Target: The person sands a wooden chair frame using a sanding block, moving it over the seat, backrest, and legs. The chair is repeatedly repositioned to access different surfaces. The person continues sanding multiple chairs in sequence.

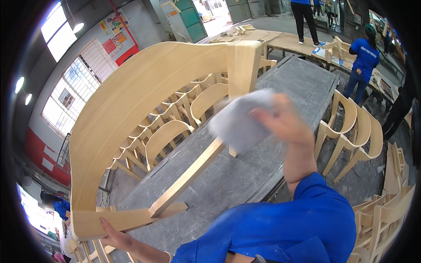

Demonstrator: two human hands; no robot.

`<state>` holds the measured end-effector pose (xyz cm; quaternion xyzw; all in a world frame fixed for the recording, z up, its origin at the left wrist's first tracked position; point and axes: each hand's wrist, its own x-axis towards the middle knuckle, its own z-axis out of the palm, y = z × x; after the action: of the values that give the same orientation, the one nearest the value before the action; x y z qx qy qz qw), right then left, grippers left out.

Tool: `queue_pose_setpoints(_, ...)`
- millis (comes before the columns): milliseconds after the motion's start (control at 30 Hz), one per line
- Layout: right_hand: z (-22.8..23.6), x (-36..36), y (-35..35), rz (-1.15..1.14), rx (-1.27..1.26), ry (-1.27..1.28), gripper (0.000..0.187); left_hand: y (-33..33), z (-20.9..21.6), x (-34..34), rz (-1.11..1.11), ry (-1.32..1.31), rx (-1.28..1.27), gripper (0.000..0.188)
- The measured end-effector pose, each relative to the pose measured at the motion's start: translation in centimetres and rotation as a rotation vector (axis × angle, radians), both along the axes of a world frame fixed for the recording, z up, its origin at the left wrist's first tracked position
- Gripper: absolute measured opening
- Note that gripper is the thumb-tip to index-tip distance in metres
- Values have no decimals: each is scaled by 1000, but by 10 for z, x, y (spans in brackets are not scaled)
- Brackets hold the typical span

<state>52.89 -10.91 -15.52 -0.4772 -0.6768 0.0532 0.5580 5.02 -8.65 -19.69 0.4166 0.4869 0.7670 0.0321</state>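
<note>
A pale wooden chair frame point(131, 92) stands tilted in front of me, with a wide curved backrest, two legs and a straight crossbar. My left hand point(115, 236) grips its near left leg, thumb on the upper face and fingers underneath. With my right hand point(285, 120) I hold a soft-looking grey sheet point(240, 122), bent over the frame's far right leg where the crossbar meets it. Motion smears the hand and the sheet, so whether it is cloth or abrasive paper is unclear. The sheet hides that joint.
Under the frame lies a long, scuffed grey worktable point(302, 76). Rows of similar chair frames point(169, 138) stand beyond its left side; more chairs point(351, 131) stand at right. A person in a blue shirt point(364, 57) works at a bench far right, and another stands on a table.
</note>
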Motion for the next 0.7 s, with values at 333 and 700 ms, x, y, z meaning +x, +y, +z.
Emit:
queue_pose_setpoints(333, -51, 34, 83, -477, 755, 251, 39, 29, -3, -20, -176, 96, 66, 37)
queue_pose_setpoints(700, 29, 37, 178, -323, 865, -182, 39, 65, 8, 17, -128, 223, 128, 24)
